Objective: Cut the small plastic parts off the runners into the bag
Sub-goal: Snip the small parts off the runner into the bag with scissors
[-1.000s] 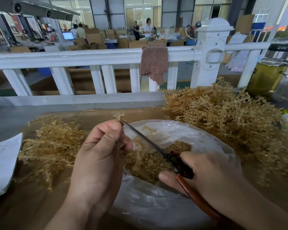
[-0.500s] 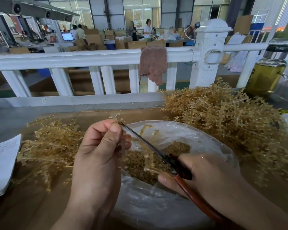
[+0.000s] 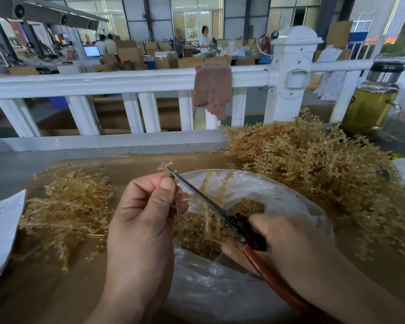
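Now the runner (image 3: 211, 202) had swung up over the bag (image 3: 290, 206) since a second earlier, its branches hanging clear above the mouth where before they lay blurred low against the heap of cut parts (image 3: 197, 232). Scissors (image 3: 204, 199) had crept up too, tip right at the knob poking out beside my thumb, upper centre of the frame. To my eye that meant another row was lined up to drop straight in.

My left hand (image 3: 145, 220) was curled tight, thumb pressed against forefinger, pinching the runner's stem. My right hand (image 3: 290, 242) was wrapped round the red handles, lower right; blades looked nearly together, though I couldn't tell if they'd bitten.

Uncut runners (image 3: 313, 174) were piled at the right of the desk (image 3: 56, 295), stripped ones (image 3: 68, 206) at the left. Plenty remained.
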`<state>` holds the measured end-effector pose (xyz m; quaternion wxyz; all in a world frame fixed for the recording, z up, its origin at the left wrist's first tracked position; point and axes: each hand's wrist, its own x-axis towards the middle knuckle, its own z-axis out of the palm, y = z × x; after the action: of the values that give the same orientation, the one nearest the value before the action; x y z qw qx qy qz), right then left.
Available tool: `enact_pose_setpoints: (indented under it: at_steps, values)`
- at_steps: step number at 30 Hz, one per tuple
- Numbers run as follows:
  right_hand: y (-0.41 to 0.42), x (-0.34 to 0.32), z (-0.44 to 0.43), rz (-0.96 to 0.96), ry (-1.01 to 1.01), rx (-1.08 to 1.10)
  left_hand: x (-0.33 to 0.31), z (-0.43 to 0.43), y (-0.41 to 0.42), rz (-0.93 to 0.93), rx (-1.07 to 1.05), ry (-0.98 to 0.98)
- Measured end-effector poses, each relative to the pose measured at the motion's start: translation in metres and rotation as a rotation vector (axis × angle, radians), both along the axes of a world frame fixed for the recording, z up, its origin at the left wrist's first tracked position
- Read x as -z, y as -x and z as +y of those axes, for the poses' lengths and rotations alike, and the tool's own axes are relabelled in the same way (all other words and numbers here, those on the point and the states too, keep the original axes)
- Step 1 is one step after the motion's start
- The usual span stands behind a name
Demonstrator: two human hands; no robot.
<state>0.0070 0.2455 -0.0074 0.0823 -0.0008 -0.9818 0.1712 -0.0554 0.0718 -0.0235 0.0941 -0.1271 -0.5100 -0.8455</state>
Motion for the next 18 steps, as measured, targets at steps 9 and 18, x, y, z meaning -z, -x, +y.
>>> enact_pose_setpoints:
  at_steps: [9,18]
  values:
    - [0.002,0.005,0.006,-0.046,0.038,0.000,0.003,0.001,0.000,-0.005,-0.010,0.065]
    - [0.000,0.000,0.009,-0.013,-0.072,0.027,0.005,-0.010,0.007,0.074,-0.095,0.259]
